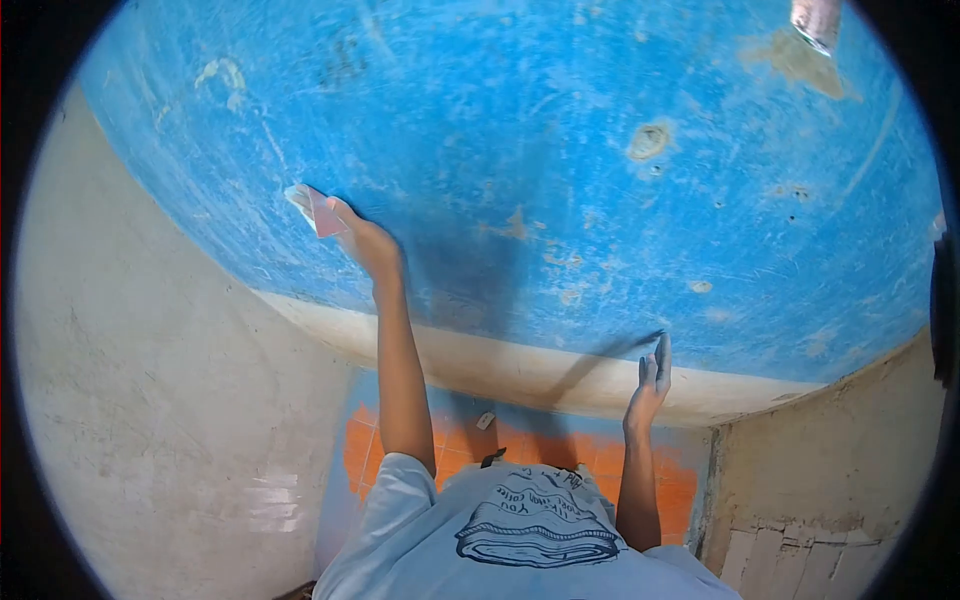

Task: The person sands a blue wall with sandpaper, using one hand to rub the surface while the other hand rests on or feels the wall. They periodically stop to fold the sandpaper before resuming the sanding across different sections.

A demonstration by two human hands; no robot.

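Observation:
My left hand is raised against the blue wall, with a thin pinkish sheet, perhaps sandpaper, held between its palm or fingers and the wall. Whitish dust coats those fingertips. Lower on the right, my right hand is upright near the bottom edge of the blue paint. Its fingers are stretched out, dusty grey, and nothing shows in them. The blue surface around both hands is scuffed, with pale patches and small holes.
A plain grey wall stands on the left, and a rough wall on the right. Orange tiles cover the floor below, where a small pale object lies. A metallic cylinder is at the upper right.

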